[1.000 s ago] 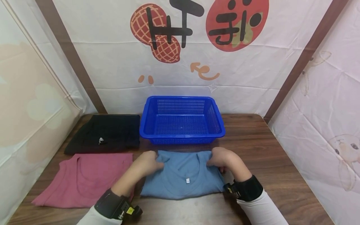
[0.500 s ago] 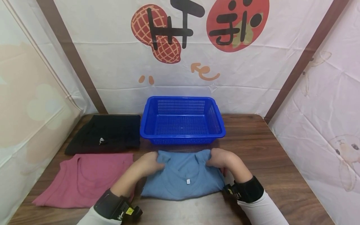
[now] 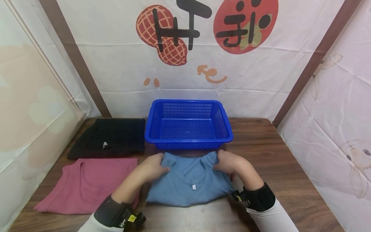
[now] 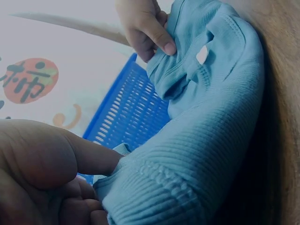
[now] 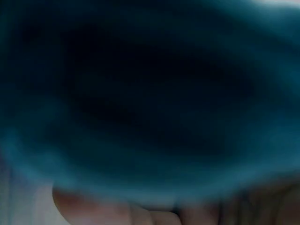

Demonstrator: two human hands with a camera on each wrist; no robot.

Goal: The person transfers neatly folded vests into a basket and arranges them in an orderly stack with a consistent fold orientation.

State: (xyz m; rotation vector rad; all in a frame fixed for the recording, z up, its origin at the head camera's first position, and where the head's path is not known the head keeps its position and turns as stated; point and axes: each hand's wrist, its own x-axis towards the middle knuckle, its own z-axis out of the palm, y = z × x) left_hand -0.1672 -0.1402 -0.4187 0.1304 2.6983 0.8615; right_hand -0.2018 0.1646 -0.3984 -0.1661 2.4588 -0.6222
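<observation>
While the blue basket point(image 3: 188, 145) stands on the bench point(image 3: 261, 145), the blue shirt point(image 3: 176, 193) is just in front of it on the person's side, stretched between the two hands with its top corners caught in them and the rest bunched back toward the person. You can see right into the basket, down to its slotted floor. Just beside it on the left there's a folded black garment point(image 3: 113, 137), and in front and further left a pink shirt point(image 3: 101, 183). Grip-wise, both are pinched down tight with only cloth in between: left hand point(image 3: 152, 167) on the corner near the basket's front left, right hand point(image 3: 230, 162) on the one near its front right. Thumbs lie on the fabric, fingers curled. The right wrist view is mostly blurry blue cloth, tbh.
</observation>
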